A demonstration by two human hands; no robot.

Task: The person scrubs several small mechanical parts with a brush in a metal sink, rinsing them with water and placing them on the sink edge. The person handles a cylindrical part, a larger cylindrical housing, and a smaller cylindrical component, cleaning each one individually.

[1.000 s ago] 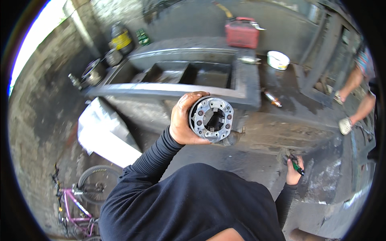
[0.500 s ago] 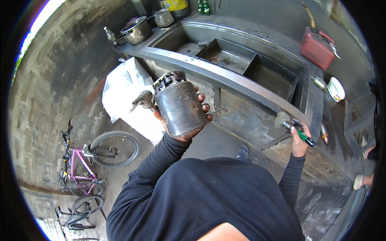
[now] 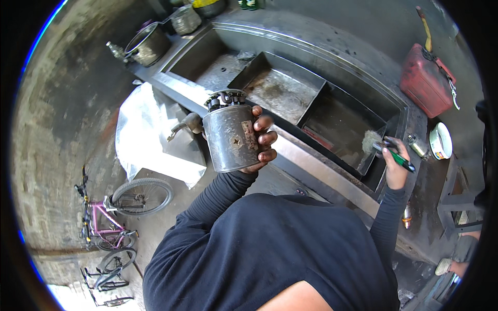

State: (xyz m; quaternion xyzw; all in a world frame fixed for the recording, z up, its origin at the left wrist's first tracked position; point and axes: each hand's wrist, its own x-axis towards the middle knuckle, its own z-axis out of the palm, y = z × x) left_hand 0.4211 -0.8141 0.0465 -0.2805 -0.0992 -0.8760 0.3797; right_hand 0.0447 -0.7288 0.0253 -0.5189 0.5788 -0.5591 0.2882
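Note:
My left hand [image 3: 265, 138] is wrapped round a grimy metal cylinder [image 3: 220, 136], held up near the basin's front edge. Dark fittings ring its upper end, and a short curved arm juts from its left side; its exact kind I cannot make out. To the right, my right hand [image 3: 395, 173] is closed on the green handle of a brush [image 3: 372, 143]. The brush's pale, frayed bristles point left, over the right compartment of the metal wash basin [image 3: 311, 147]. Brush and cylinder are well apart.
A red jerrycan [image 3: 426, 80], white tub [image 3: 440, 141] and small metal canister [image 3: 418, 145] stand right of the basin. A pot [image 3: 148, 44] sits at far left. Below are a white plastic bag [image 3: 137, 129] and pink bicycle [image 3: 104, 215]. Another person's foot [image 3: 443, 266] shows at lower right.
The cylinder has turned in my left hand, showing a marked side, and stands more upright. My right hand has moved the brush from the basin's front edge to over its right compartment. The view has shifted.

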